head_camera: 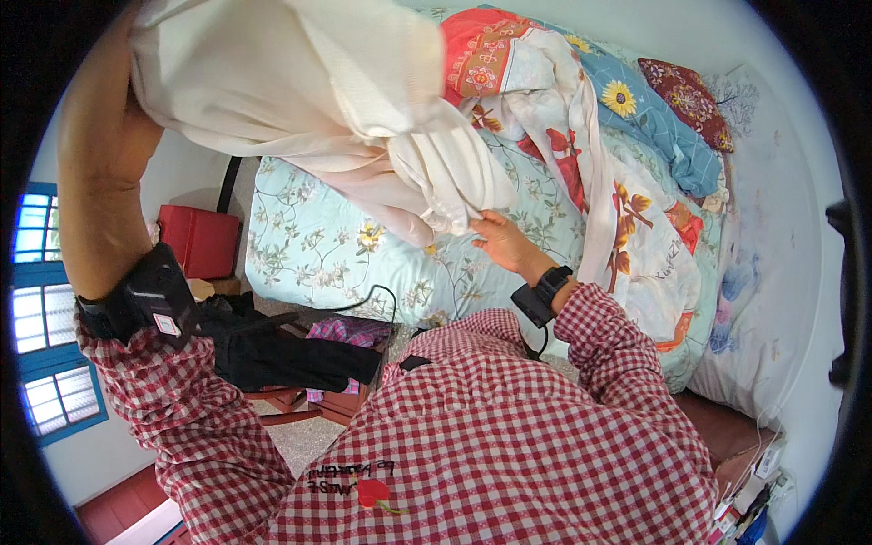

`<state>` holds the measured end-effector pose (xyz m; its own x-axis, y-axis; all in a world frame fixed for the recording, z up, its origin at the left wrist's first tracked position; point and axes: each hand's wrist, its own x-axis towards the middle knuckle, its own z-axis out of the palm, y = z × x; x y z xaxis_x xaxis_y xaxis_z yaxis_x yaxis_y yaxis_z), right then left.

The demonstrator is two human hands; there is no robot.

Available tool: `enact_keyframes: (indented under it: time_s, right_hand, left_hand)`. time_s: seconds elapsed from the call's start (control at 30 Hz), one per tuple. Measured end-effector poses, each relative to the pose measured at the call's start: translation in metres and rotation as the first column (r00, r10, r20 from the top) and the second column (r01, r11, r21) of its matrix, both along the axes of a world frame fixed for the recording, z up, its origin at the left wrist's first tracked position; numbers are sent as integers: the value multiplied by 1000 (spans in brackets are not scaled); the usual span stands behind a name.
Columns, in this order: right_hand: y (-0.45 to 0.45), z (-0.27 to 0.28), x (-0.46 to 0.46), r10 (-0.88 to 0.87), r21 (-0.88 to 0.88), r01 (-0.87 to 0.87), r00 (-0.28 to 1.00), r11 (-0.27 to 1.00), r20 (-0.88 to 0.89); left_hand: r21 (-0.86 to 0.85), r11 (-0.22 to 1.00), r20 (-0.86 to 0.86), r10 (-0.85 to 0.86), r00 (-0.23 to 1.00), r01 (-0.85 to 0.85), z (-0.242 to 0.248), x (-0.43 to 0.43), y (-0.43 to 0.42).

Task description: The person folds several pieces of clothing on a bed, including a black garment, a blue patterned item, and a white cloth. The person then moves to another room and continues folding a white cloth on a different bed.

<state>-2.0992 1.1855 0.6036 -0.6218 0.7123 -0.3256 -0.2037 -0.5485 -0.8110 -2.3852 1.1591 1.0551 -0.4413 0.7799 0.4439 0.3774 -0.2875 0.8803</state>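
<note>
A cream-white knit garment (293, 75) stretches across the top of the view, blurred at its upper right. Between finger and thumb, my right hand (507, 242) pinches a gathered end of it, just above the bed. My left hand (133, 139) is raised close to the camera at the upper left. The garment hangs from it, and its fingers are hidden behind the cloth or beyond the view's edge. Beneath the garment lies a pale blue floral bedsheet (306, 252). A black watch (550, 285) and a small device are strapped to my right wrist.
A crumpled white and red blanket (538, 75) lies on the bed, beside a blue sunflower-print cover (620, 102) and a maroon pillow (688, 102). Black clothing (286, 354) drapes over a wooden chair (293, 415) at the near left. A red case (197, 242) stands beyond it.
</note>
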Motion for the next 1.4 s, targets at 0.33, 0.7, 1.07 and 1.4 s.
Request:
enact_keyframes:
  time_s: [0.33, 0.7, 1.07, 1.4]
  right_hand:
    - [43, 27, 90, -542, -5, 550, 822, 835, -176]
    - [72, 85, 188, -650, 355, 582, 753, 732, 106]
    - [-27, 153, 206, -156, 464, -164, 802, 871, 577]
    - [-41, 202, 227, 53, 287, -193, 900, 938, 433]
  left_hand:
    - [-221, 966, 50, 146, 988, -131, -42, -67, 9]
    - [-404, 913, 11, 68, 998, -58, -109, -122, 25]
    - [-552, 833, -84, -12, 996, -37, -149, -164, -75]
    - [-621, 780, -196, -70, 978, -69, -135, -164, -147]
